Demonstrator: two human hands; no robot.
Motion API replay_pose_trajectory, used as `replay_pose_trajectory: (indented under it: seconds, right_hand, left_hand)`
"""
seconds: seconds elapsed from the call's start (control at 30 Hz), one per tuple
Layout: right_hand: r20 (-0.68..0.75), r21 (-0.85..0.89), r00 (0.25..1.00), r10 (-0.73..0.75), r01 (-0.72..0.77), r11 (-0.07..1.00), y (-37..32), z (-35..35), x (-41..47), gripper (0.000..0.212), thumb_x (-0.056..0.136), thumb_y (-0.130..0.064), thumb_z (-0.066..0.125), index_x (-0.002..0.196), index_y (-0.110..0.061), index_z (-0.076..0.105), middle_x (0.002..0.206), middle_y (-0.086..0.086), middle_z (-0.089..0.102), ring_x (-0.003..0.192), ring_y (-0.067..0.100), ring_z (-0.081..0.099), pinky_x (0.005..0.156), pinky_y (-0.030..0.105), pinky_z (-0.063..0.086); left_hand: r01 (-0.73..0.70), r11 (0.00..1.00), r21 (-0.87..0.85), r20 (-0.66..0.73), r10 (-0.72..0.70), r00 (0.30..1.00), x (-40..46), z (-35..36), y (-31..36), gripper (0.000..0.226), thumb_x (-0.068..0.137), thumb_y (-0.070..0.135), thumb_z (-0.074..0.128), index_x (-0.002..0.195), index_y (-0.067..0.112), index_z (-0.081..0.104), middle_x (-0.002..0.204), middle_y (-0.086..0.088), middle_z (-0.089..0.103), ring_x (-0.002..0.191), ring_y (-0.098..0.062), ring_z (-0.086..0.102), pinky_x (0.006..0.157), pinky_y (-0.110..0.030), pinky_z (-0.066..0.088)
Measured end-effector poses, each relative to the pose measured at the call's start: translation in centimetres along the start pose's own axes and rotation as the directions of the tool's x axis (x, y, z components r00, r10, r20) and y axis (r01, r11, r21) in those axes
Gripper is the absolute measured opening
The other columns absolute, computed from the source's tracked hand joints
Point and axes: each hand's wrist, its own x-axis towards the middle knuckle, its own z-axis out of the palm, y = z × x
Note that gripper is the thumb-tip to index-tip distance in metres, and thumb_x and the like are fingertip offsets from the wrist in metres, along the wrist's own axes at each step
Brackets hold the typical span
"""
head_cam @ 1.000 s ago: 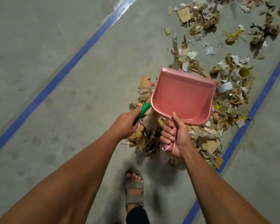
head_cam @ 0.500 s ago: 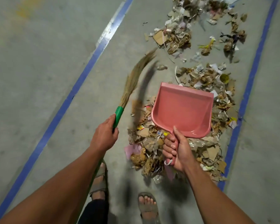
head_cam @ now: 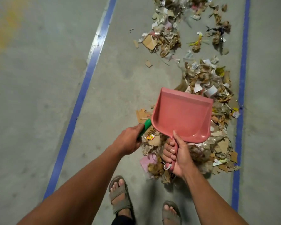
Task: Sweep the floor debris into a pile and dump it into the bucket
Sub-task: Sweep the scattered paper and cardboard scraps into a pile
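Your right hand (head_cam: pixel 179 157) is clenched round the handle of the pink dustpan (head_cam: pixel 182 115), which you hold above the near end of the debris (head_cam: pixel 206 88), open edge pointing far. Your left hand (head_cam: pixel 128 140) grasps the broom's green handle (head_cam: pixel 145 126); its bristles run under the dustpan and are mostly hidden. The debris stretches far along the floor (head_cam: pixel 31 95) between two blue lines (head_cam: pixel 81 96), crowding the right one. Bare floor lies open to the left. Your sandalled feet (head_cam: pixel 119 195) stand just near of the heap.

Debris (head_cam: pixel 206 88) clutters right; bare floor (head_cam: pixel 39 95) left
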Motion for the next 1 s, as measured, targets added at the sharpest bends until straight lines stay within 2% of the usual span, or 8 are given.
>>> replay_pose_trajectory:
  seconds: [0.13,0.37,0.5,0.6,0.7,0.83,0.93,1.0]
  right_hand:
    - [0.051,0.010,0.998,-0.022,0.021,1.000,-1.0,4.2,1.0,0.045,0.102,-0.049,0.058,0.070,-0.021,0.043,0.047,-0.006,0.029,0.031,0.007,0.024,0.033,0.020,0.019]
    - [0.137,-0.030,0.989,-0.047,0.051,0.998,-5.0,9.1,5.3,0.045,0.103,-0.051,0.058,0.071,-0.021,0.045,0.048,-0.006,0.030,0.033,0.006,0.026,0.032,0.022,0.025]
    - [0.127,-0.001,0.991,-0.047,0.048,0.999,-6.6,10.2,9.0,0.044,0.102,-0.050,0.060,0.072,-0.021,0.045,0.049,-0.006,0.029,0.033,0.006,0.026,0.033,0.022,0.023]
    - [0.113,0.045,0.993,-0.047,0.042,0.998,-7.9,10.8,12.3,0.044,0.101,-0.050,0.061,0.072,-0.021,0.045,0.048,-0.006,0.030,0.032,0.007,0.026,0.032,0.022,0.026]
    - [0.076,0.062,0.996,-0.040,0.035,0.997,-9.3,10.6,15.2,0.045,0.100,-0.051,0.062,0.072,-0.021,0.046,0.049,-0.006,0.030,0.033,0.006,0.026,0.032,0.022,0.027]
    - [0.036,0.088,0.999,-0.008,0.005,0.996,-11.0,10.2,17.2,0.045,0.096,-0.053,0.068,0.072,-0.022,0.046,0.049,-0.006,0.031,0.033,0.006,0.028,0.032,0.022,0.027]
    - [-0.008,0.130,1.000,0.016,-0.015,0.991,-12.8,11.3,17.4,0.044,0.098,-0.051,0.064,0.071,-0.021,0.046,0.048,-0.006,0.031,0.032,0.007,0.028,0.031,0.022,0.026]
    - [0.001,0.148,1.000,0.016,-0.016,0.989,-14.3,12.6,17.6,0.044,0.100,-0.050,0.061,0.072,-0.021,0.045,0.047,-0.005,0.030,0.031,0.007,0.028,0.031,0.021,0.025]
  left_hand:
    - [-0.019,0.999,0.041,-0.149,0.025,0.989,-0.6,-5.8,-2.4,0.061,0.092,0.017,0.061,0.150,0.018,0.044,0.136,-0.008,0.064,0.108,-0.035,0.065,0.087,-0.042,0.055]
    - [0.289,0.956,-0.044,-0.386,-0.284,0.878,4.3,-14.3,-7.1,0.050,0.096,0.022,0.061,0.144,0.014,0.048,0.113,-0.018,0.069,0.098,-0.042,0.065,0.079,-0.046,0.052]
    - [0.450,0.884,-0.131,-0.372,-0.464,0.804,10.5,-17.3,-8.6,0.028,0.099,0.024,0.055,0.123,0.011,0.053,0.098,-0.018,0.065,0.083,-0.036,0.061,0.071,-0.043,0.051]
    - [0.509,0.857,-0.083,-0.280,-0.510,0.813,15.9,-18.9,-9.9,0.024,0.099,0.025,0.056,0.119,0.011,0.056,0.098,-0.013,0.061,0.079,-0.028,0.057,0.069,-0.039,0.046]
    - [0.451,0.889,0.083,-0.166,-0.433,0.886,20.5,-18.8,-10.1,0.032,0.095,0.024,0.057,0.126,0.016,0.057,0.103,-0.016,0.066,0.084,-0.035,0.062,0.073,-0.040,0.052]
    - [0.231,0.962,0.147,-0.028,-0.229,0.973,23.4,-18.1,-7.5,0.049,0.096,0.020,0.056,0.145,0.022,0.049,0.125,-0.017,0.066,0.104,-0.040,0.064,0.086,-0.040,0.052]
    - [0.008,0.976,0.218,0.025,-0.013,1.000,23.8,-18.4,-5.9,0.064,0.099,0.017,0.054,0.160,0.021,0.033,0.159,-0.006,0.046,0.120,-0.036,0.062,0.098,-0.043,0.053]
    - [-0.071,0.959,0.275,0.047,0.060,0.997,24.1,-19.1,-5.8,0.070,0.100,0.018,0.053,0.164,0.023,0.024,0.168,-0.001,0.032,0.121,-0.037,0.063,0.096,-0.046,0.056]
